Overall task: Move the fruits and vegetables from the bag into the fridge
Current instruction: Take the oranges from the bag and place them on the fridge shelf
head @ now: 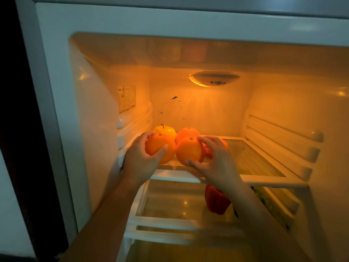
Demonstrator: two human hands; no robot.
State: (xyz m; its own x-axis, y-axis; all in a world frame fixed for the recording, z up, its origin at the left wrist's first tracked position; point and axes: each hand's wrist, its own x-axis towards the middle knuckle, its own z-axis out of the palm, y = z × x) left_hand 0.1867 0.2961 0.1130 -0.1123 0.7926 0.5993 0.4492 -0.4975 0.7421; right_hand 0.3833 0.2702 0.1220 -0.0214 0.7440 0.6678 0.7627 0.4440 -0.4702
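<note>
A: Held in the left hand (pixel 140 163)?
B: An orange (pixel 160 148), gripped with fingers curled over its top and thumb pressed across its front. Located inside the fridge (pixel 56 91), at the left end of the upper glass shelf (pixel 255 159), near the front edge.
A: And in the right hand (pixel 217 165)?
B: A second orange (pixel 189 150), clasped with thumb beneath and fingers wrapped over its upper right side. Set just beside the first, skins touching or nearly so.
A: Resting on the glass, or lifted?
B: Cannot tell; undersides low over the shelf, contact hidden by the hands.
A: Behind the two?
B: A yellow apple (pixel 166 130) with a dark stem, at the back left, and a third orange (pixel 187 132) to its right, both on the same shelf. Also a reddish-orange fruit (pixel 225 144), mostly hidden behind the right fingers; kind unclear.
A: Below?
B: A red bell pepper (pixel 216 203) on the lower shelf (pixel 170 205), seen under the right wrist; something green (pixel 264 201) at the far right, blurred.
A: Elsewhere in the compartment?
B: A lit lamp (pixel 214 78) high at the rear, casting amber light; a printed label (pixel 127 99) on the left side; dark specks (pixel 173 98) between them.
</note>
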